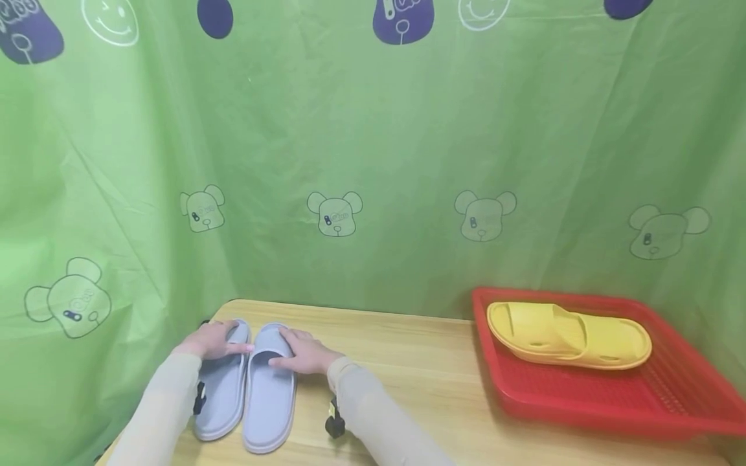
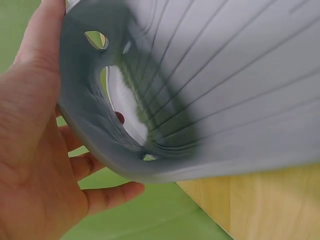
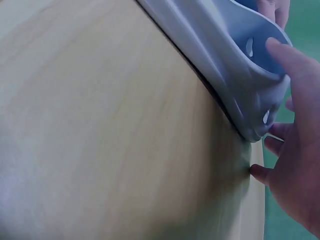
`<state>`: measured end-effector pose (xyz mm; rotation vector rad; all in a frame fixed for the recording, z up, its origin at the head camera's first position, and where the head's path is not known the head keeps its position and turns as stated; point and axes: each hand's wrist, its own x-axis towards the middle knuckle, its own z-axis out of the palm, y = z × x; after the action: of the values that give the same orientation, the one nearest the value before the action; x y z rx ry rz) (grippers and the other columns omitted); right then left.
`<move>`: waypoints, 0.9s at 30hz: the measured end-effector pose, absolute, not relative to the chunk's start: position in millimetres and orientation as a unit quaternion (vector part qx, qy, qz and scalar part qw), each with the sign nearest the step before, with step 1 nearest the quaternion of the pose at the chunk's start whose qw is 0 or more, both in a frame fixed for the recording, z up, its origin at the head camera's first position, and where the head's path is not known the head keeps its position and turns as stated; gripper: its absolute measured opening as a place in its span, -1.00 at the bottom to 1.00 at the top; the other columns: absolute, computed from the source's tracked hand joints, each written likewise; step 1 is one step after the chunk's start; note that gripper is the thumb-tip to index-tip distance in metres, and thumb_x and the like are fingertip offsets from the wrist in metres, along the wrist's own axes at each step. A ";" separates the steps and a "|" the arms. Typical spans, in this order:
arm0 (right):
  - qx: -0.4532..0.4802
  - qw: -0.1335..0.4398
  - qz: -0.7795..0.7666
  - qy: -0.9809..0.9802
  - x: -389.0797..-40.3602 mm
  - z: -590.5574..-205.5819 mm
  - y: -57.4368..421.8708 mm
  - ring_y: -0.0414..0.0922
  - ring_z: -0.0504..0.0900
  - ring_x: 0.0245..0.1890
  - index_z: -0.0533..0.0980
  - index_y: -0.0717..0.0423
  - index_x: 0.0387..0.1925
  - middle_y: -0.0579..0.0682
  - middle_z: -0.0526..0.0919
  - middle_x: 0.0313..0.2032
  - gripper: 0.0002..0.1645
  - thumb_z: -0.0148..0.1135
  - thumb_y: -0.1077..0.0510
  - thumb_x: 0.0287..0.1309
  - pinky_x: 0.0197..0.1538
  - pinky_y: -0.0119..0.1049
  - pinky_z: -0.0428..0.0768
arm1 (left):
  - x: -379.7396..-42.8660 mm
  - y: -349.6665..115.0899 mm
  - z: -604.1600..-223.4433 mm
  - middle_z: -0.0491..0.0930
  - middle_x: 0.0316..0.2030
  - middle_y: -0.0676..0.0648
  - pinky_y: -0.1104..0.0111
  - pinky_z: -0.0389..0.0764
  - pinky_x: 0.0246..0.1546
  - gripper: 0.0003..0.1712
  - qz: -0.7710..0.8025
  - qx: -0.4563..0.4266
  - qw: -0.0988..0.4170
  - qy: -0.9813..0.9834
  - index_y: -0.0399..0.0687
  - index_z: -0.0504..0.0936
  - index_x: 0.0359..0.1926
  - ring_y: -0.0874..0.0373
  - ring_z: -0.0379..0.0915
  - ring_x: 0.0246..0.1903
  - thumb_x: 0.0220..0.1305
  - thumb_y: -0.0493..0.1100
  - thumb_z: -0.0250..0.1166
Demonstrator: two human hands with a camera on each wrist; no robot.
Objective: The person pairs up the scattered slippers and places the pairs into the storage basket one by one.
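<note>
A pair of grey slippers stands side by side on the wooden table, toes pointing away. My left hand is at the front of the left slipper. Its thumb lies across the upper, and the fingers pass round the outer side, partly hidden behind it. At the toe of the right slipper, my right hand holds the upper from the right. That thumb reaches to the rim of the foot opening, while the other fingers lie against the toe side.
A red plastic tray sits at the table's right side, holding yellow slippers that lie along its back. Green curtain with printed bear heads hangs behind and on both sides. Wooden tabletop stretches between the slippers and the tray.
</note>
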<state>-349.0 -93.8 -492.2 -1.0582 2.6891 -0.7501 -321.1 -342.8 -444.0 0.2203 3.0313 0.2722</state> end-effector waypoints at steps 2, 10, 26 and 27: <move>-0.350 0.078 -0.256 0.898 -348.9 -492.4 -95.0 0.04 0.19 0.47 0.00 -0.04 0.52 0.02 0.18 0.48 0.02 0.03 -0.43 0.22 0.47 -0.01 0.25 | -319.4 -339.7 -443.6 0.46 0.12 -0.54 -0.29 0.45 0.07 0.09 0.089 0.080 0.041 0.992 -0.35 0.32 0.33 -0.50 0.40 0.09 0.08 0.43 0.27; -0.346 0.065 -0.256 0.900 -351.8 -497.0 -98.5 0.03 0.26 0.43 0.02 -0.08 0.52 0.04 0.28 0.43 0.02 -0.04 -0.49 0.22 0.43 0.00 0.30 | -312.4 -337.3 -442.2 0.48 0.10 -0.54 -0.30 0.43 0.08 0.03 0.092 0.125 0.037 0.987 -0.35 0.37 0.30 -0.49 0.40 0.09 0.06 0.36 0.33; -0.343 0.024 -0.223 0.912 -347.4 -487.6 -96.5 -0.04 0.36 0.26 0.16 -0.06 0.47 0.07 0.43 0.29 0.07 0.09 -0.54 0.08 0.36 -0.11 0.37 | -311.9 -345.8 -443.0 0.47 0.19 -0.43 -0.18 0.43 0.19 0.10 0.173 0.122 0.046 0.976 -0.37 0.35 0.32 -0.36 0.43 0.16 -0.05 0.32 0.43; -0.341 0.023 -0.223 0.913 -347.2 -488.0 -96.2 -0.05 0.36 0.25 0.16 -0.07 0.47 0.07 0.43 0.28 0.08 0.08 -0.55 0.08 0.35 -0.12 0.38 | -311.6 -345.3 -442.9 0.46 0.20 -0.43 -0.17 0.44 0.18 0.11 0.172 0.120 0.045 0.977 -0.36 0.35 0.32 -0.36 0.43 0.15 -0.05 0.33 0.42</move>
<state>-347.2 -96.2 -488.0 -1.0555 2.8275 -0.6916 -311.6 -345.3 -442.9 0.3675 2.9842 0.5245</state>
